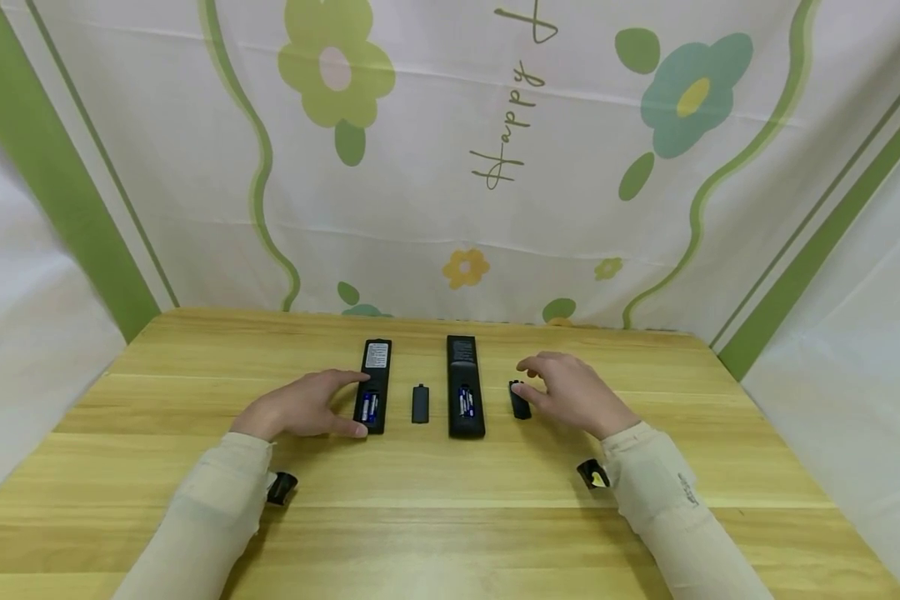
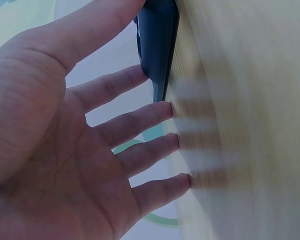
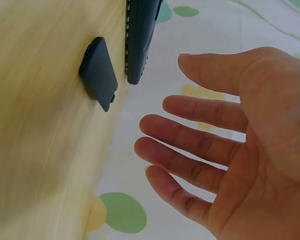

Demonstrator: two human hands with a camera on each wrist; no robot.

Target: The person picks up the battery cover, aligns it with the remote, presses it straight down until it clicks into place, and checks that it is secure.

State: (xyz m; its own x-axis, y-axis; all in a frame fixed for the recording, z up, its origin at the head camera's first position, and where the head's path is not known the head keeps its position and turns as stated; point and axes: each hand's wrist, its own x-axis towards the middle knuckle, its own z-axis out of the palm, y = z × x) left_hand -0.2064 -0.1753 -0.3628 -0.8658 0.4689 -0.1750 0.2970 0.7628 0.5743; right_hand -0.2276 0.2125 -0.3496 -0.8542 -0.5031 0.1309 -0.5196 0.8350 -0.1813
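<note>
Two black remote controls lie face down on the table, their battery bays uncovered. My left hand [image 1: 300, 407] is at the left remote [image 1: 376, 383], index fingertip on its side and thumb at its near end; the other fingers are straight, tips at the table. Blue-and-silver batteries [image 1: 370, 407] sit in that remote's bay. The right remote [image 1: 462, 373] also has batteries [image 1: 467, 402] in its bay. Over a black battery cover [image 1: 521, 408], my right hand [image 1: 573, 396] hovers with relaxed, spread fingers; the right wrist view shows the cover [image 3: 99, 74] apart from the fingertips.
Another black battery cover [image 1: 420, 404] lies flat between the two remotes. The wooden table [image 1: 435, 517] ends at a white curtain [image 1: 420, 192] printed with flowers. Small black wrist devices [image 1: 281, 487] sit by both sleeves.
</note>
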